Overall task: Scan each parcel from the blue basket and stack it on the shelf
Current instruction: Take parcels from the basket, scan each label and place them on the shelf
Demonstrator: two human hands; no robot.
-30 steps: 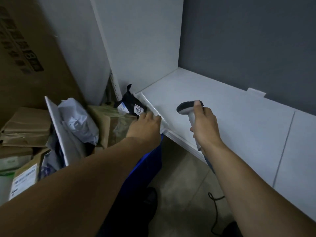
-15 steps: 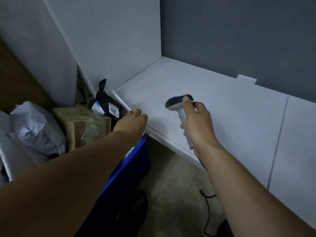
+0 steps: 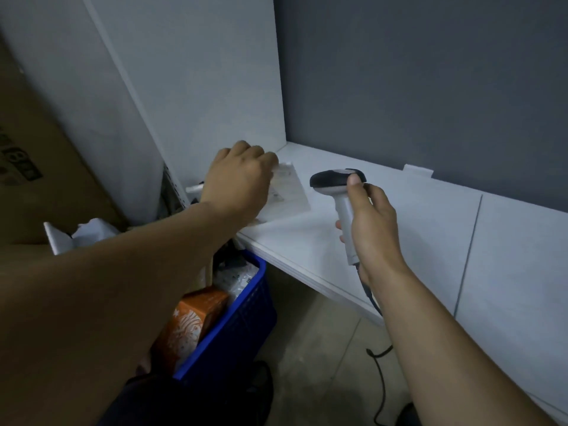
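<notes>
This is a parcel storeroom. White shelf [image 3: 445,241] at 2 o'clock, parcel-filled blue basket [image 3: 239,327] at 6, big cardboard carton [image 3: 40,167] at 9.

Parcel [image 3: 289,192] on shelf [image 3: 415,229], basket [image 3: 239,327] left below

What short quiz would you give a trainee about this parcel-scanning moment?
1. Fill in: the patterned box showing in the blue basket is ___ in colour.
2. True or false: the right hand grips the scanner.
3. The flat white parcel held by the left hand lies: A) in the basket, B) on the shelf, C) on a chair.

Key: 1 orange; 2 true; 3 B.
</notes>
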